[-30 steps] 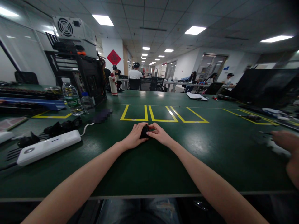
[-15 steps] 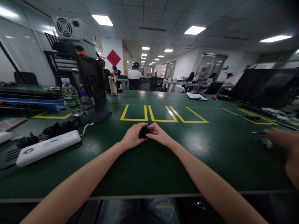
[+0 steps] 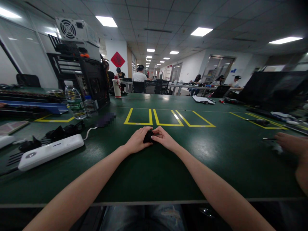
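Observation:
Between my two hands is a small black object (image 3: 148, 137), mostly covered by fingers, so its kind does not show. My left hand (image 3: 138, 140) curls around its left side, thumb low and fingers over the top. From the right, my right hand (image 3: 164, 139) pinches its edge between thumb and fingers. Both hands rest at the green tabletop (image 3: 154, 173), just in front of the yellow tape outlines (image 3: 168, 124).
On the left lie a white power strip (image 3: 51, 152), black cables and adapters (image 3: 57, 133), and a water bottle (image 3: 74, 102) beside an open computer case (image 3: 93, 80). At the right edge another person's hand (image 3: 288, 142) holds a thin tool. A black monitor (image 3: 276, 91) stands behind it.
My hands keep the same grip on the black object, with hardly any movement. The other person's hand at the right has shifted slightly. The view has moved a little.

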`<action>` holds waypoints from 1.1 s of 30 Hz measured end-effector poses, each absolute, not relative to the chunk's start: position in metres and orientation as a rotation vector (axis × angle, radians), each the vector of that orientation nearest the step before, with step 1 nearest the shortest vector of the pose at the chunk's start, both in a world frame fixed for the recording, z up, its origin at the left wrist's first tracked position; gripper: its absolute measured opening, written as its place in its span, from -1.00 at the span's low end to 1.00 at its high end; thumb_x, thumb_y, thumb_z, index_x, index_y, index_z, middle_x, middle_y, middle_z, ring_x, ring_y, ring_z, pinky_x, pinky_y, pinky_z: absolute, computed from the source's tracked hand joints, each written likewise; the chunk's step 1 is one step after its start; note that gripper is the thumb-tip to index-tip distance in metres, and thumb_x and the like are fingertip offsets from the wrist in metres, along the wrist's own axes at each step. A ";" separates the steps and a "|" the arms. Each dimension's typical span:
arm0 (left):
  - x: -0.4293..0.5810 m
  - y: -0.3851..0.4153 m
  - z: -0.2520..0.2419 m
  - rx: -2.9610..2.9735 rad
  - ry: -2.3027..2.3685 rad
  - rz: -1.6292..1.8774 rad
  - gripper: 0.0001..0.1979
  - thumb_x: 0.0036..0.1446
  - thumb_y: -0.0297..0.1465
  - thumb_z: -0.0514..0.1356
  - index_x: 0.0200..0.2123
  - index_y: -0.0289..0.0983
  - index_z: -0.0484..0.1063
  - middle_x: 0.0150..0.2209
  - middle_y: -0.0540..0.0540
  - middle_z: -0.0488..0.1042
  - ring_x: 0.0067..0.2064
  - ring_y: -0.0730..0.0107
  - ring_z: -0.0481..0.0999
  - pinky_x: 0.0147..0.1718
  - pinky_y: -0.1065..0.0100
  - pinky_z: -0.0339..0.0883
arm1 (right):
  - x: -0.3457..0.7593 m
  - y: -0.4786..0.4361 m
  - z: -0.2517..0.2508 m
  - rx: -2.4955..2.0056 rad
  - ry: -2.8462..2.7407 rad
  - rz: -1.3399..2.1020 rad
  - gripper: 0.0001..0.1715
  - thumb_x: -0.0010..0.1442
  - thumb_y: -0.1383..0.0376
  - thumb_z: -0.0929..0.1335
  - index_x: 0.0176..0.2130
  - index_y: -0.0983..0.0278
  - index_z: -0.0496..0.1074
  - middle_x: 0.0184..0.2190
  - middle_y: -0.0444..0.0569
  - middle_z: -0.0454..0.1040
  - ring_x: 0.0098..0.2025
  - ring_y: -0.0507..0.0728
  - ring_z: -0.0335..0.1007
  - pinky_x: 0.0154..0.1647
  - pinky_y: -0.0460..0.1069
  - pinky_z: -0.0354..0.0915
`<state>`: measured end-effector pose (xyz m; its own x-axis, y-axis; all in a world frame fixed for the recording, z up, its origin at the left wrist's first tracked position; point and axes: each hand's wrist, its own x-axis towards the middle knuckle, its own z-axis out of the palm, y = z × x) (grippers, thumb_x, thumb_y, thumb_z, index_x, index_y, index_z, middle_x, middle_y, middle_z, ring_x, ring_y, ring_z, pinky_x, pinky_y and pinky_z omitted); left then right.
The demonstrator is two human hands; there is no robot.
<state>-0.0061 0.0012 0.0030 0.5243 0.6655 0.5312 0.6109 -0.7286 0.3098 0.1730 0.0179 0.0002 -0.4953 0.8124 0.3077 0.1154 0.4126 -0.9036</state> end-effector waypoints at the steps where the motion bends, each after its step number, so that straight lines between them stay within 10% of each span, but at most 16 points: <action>1: -0.006 0.001 0.003 2.676 1.132 0.974 -0.39 -0.08 -0.32 0.20 0.04 -0.16 0.02 -0.03 -0.12 0.21 -0.08 0.18 0.25 -0.14 0.12 0.16 | 0.173 0.018 0.000 -0.794 -1.884 1.124 -0.74 -0.02 0.23 0.32 -0.29 0.24 0.20 -0.30 -0.11 0.26 -0.22 0.06 0.26 -0.20 0.05 0.27; 12: -0.005 0.009 -0.004 2.755 1.120 0.959 -0.40 -0.08 -0.32 0.19 0.02 -0.21 -0.02 -0.03 -0.12 0.19 0.03 0.20 0.15 0.04 0.12 -0.10 | 0.169 0.021 -0.004 -0.697 -1.820 1.179 -0.78 -0.01 0.23 0.32 -0.34 0.25 0.21 -0.35 -0.14 0.28 -0.29 0.01 0.28 -0.19 0.00 0.25; 33: -0.007 0.006 -0.002 2.688 1.068 0.937 -0.41 -0.07 -0.35 0.17 0.02 -0.19 -0.03 -0.04 -0.13 0.19 0.01 0.20 0.20 0.00 0.11 0.00 | 0.172 0.020 -0.003 -0.791 -1.845 1.180 -0.72 -0.01 0.20 0.32 -0.28 0.24 0.21 -0.31 -0.11 0.30 -0.24 0.04 0.29 -0.18 0.04 0.27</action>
<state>-0.0068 0.0064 -0.0017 0.5643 0.6506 0.5082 0.5881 -0.7488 0.3056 0.1720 0.0202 -0.0028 -0.4922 0.8223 0.2855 0.0858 0.3723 -0.9242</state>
